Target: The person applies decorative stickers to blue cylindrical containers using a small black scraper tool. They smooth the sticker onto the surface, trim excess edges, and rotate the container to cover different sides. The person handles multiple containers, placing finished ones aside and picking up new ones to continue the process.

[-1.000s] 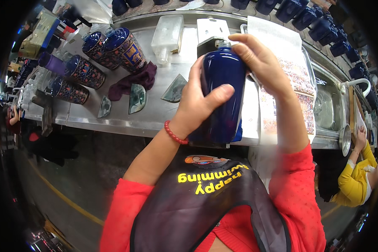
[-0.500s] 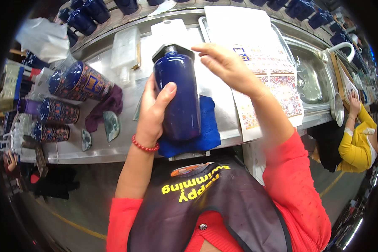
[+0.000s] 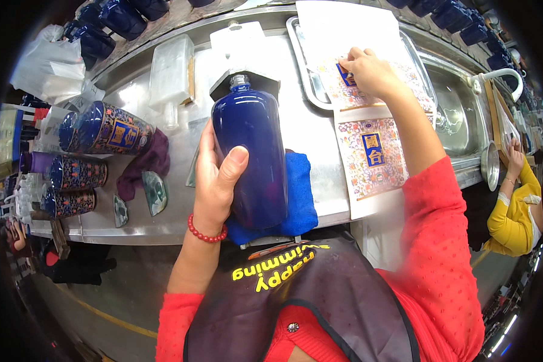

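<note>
My left hand [image 3: 215, 175] is wrapped round a glossy dark-blue bottle [image 3: 250, 157], gripping its left side. The bottle leans toward me over a folded blue cloth [image 3: 300, 193], its bare threaded neck facing away. Over to the right, my right hand [image 3: 370, 71] is at the upper patterned decal sheet [image 3: 398, 72], fingers curled together beside its blue label. Whether they pinch the sheet is hidden. A second floral decal sheet [image 3: 389, 166] with a blue centre label lies below it, nearer me.
Patterned blue bottles [image 3: 108, 130] lie at left beside a purple cloth [image 3: 145, 166] and green scraper-like pieces [image 3: 155, 193]. A clear plastic box [image 3: 171, 72] is behind. A metal tray [image 3: 304, 66] lies under the paper; a sink [image 3: 455, 114] is right. A person in yellow [image 3: 513, 217] works beyond.
My right hand has moved from beside the bottle's neck, rightward and away, to the upper decal sheet, its fingers curling in. My left hand and the bottle have shifted slightly nearer.
</note>
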`<state>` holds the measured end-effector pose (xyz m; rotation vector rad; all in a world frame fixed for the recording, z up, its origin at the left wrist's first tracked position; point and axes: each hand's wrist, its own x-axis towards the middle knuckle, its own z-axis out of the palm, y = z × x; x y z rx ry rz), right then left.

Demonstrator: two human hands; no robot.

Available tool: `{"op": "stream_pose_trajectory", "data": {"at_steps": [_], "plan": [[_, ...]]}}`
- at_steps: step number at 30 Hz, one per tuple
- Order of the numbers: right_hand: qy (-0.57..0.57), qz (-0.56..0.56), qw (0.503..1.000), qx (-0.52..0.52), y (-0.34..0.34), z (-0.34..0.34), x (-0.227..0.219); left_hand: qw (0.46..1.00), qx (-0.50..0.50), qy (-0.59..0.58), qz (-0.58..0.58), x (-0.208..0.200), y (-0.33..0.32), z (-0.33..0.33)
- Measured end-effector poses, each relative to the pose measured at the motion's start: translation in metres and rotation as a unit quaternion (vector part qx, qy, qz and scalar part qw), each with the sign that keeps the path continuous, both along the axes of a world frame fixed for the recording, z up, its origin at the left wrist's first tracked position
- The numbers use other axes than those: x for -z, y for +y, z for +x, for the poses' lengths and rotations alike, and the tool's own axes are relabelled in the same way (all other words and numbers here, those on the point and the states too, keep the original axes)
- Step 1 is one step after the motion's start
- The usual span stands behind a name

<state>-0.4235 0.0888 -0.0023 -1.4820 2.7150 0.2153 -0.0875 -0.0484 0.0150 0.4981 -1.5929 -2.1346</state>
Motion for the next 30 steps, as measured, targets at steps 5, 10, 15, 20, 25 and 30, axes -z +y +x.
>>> {"op": "stream_pose_trajectory", "data": {"at_steps": [5,10,15,20,25,30], "plan": [[0.011,-0.057,0.998,-0.001,-0.012,-0.041,0.014,1.0,-0.01,-0.001,-0.004,0.0,0.002,0.0],[-0.098,-0.116,0.987,0.05,-0.018,-0.093,0.026,1.0,-0.001,0.003,-0.016,-0.002,0.001,-0.001],[-0.097,-0.058,0.991,-0.076,-0.023,-0.12,0.024,1.0,-0.011,-0.01,-0.018,-0.003,0.003,-0.001],[-0.201,-0.053,0.978,-0.027,-0.036,-0.12,0.016,1.0,-0.009,-0.008,-0.023,-0.003,0.002,-0.001],[-0.209,-0.055,0.975,-0.043,-0.039,-0.118,0.009,1.0,-0.011,-0.004,-0.007,-0.002,0.002,-0.002],[-0.24,-0.058,0.969,0.011,-0.035,-0.124,0.016,1.0,0.006,0.023,0.02,0.002,0.001,-0.001]]}}
